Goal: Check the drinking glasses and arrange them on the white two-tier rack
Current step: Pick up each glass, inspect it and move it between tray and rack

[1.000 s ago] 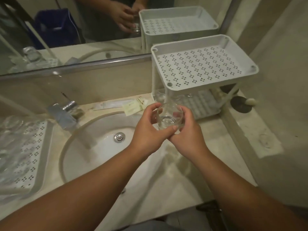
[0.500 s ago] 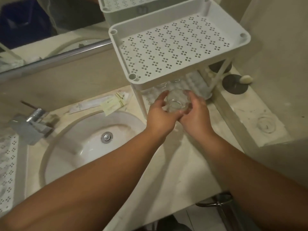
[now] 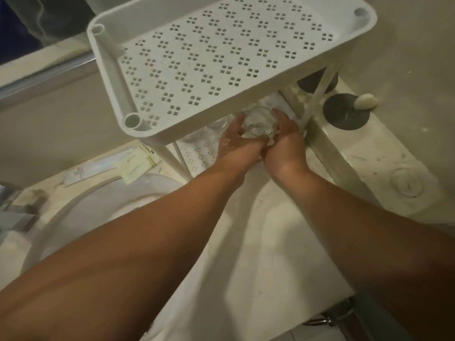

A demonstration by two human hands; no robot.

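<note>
One clear drinking glass (image 3: 259, 124) at frame centre, held between two hands: left hand (image 3: 237, 140) and right hand (image 3: 285, 143), each grip curled around its sides, at front edge of lower tier. One white two-tier rack (image 3: 197, 70); upper tier fills top of frame, hides most of lower tier. Second glass (image 3: 197, 134) under it, faint, hard to make out. Pale marble counter (image 3: 258, 242); sink (image 3: 98, 205) lower left, partly cut off. Two dark coasters (image 3: 346, 112) at right, one half hidden.

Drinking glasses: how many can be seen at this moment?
2. One glass is held between the left hand and right hand at the rack's lower tier; another glass sits there to its left. The top tier may hide more.
</note>
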